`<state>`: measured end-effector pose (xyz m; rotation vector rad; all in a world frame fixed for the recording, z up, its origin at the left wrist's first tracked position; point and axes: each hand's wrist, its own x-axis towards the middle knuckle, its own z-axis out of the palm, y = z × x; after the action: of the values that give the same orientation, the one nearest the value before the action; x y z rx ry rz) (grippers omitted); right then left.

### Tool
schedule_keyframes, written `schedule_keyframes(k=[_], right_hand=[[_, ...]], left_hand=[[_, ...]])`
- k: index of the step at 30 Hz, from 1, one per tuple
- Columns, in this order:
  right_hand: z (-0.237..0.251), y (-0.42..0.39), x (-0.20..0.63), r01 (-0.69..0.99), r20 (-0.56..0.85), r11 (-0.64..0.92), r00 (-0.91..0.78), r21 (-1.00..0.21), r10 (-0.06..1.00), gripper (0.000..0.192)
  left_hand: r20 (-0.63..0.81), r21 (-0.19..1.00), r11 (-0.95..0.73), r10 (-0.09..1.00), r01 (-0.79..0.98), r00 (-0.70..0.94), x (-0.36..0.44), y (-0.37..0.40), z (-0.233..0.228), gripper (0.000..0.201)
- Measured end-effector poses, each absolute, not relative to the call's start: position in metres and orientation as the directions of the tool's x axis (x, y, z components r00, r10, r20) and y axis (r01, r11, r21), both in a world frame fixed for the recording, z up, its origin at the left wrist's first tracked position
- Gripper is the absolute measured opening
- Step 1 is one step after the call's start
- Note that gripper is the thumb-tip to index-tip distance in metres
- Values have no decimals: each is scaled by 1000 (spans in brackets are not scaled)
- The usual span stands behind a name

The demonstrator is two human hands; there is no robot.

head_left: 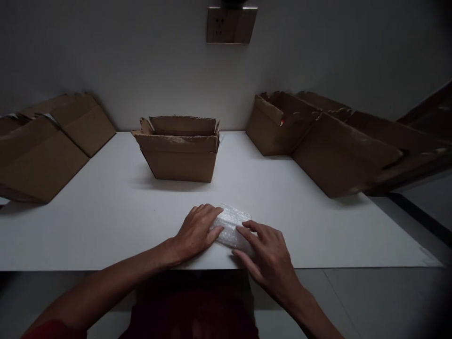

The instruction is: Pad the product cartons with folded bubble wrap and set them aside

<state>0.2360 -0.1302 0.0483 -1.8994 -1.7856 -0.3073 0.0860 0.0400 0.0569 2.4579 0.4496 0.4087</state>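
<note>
Dark red clothing (190,313) at bottom edge, pale tiled floor (318,301) showing past the front edge of a white tabletop (141,230). Both bare hands over the near part of the tabletop, just right of centre. Left hand (198,230): grip narrow, holding the left end of a bubble-wrap packet (231,221), fingers on top, thumb by the near side. Right hand (266,249): fingertips on the packet's right part, thumb apart, low by its near edge; grip fairly wide, cannot tell if it is clamped. Packet lies on the tabletop between the hands, clear and shiny, slanting down to the right; contents unclear. Beyond it, a bit left, the middle box (178,162), brown cardboard, open top, ragged flaps, apart from the hands. Left side: front left box (38,160) with rear left box (84,125) against it, both cardboard, front one cut by the frame. Right side: front right box (344,155), open, and rear right box (266,129) adjoining, a small red bit at its rim; stuff farther right too dark to sort. Behind all, grey wall (141,56) with socket plate (231,26) high up, dark object at its top edge.
</note>
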Motion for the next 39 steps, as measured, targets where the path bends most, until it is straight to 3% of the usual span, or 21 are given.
schedule_keyframes(k=[3, 7, 10, 12, 15, 19, 22, 26, 27, 30, 32, 34, 36, 39], right_hand=[[47, -123, 235, 990, 460, 7, 60, -143, 886, 24], [41, -121, 239, 972, 580, 17, 125, -232, 805, 15], [38, -123, 240, 964, 617, 21, 154, -267, 771, 17], [38, -124, 237, 957, 632, 36, 162, -289, 758, 18], [41, -125, 229, 937, 660, 79, 179, -342, 729, 20], [45, -128, 221, 892, 606, 138, 172, -430, 776, 18], [48, -131, 225, 856, 511, 103, 202, -507, 835, 20], [53, -130, 233, 699, 298, 28, 267, -714, 916, 66], [54, -128, 233, 652, 239, 8, 267, -758, 934, 69], [58, -121, 234, 593, 146, -45, 272, -804, 951, 40], [61, -118, 237, 594, 168, -51, 307, -803, 937, 27], [63, -117, 242, 593, 206, -44, 347, -804, 915, 26], [65, -119, 249, 598, 239, -41, 381, -801, 893, 25], [66, -124, 258, 630, 275, -46, 401, -775, 874, 23]], left_hand=[[154, 775, -584, 542, 240, 826, 84, 37, 61, 48], [-111, 969, -77, 712, 235, 693, 68, 29, 67, 64], [-369, 921, 346, 621, 180, 692, 58, 19, 68, 75], [-455, 839, 520, 512, 158, 729, 56, 11, 67, 75], [-382, 784, 620, 444, 30, 810, 62, 0, 65, 60], [-288, 742, 657, 493, -134, 821, 72, -6, 62, 38], [-301, 765, 630, 532, -133, 791, 73, -7, 63, 35], [-289, 816, 571, 543, -94, 788, 70, -9, 62, 31], [-276, 837, 542, 542, -78, 794, 69, -9, 62, 29], [-174, 948, 317, 563, -17, 808, 65, 1, 64, 29], [0, 1000, -20, 650, 18, 760, 61, 20, 74, 36], [308, 888, -455, 701, 70, 643, 59, 51, 93, 43], [616, 599, -781, 589, 175, 523, 60, 91, 119, 43], [741, 285, -866, 471, 411, 478, 65, 149, 152, 44]])
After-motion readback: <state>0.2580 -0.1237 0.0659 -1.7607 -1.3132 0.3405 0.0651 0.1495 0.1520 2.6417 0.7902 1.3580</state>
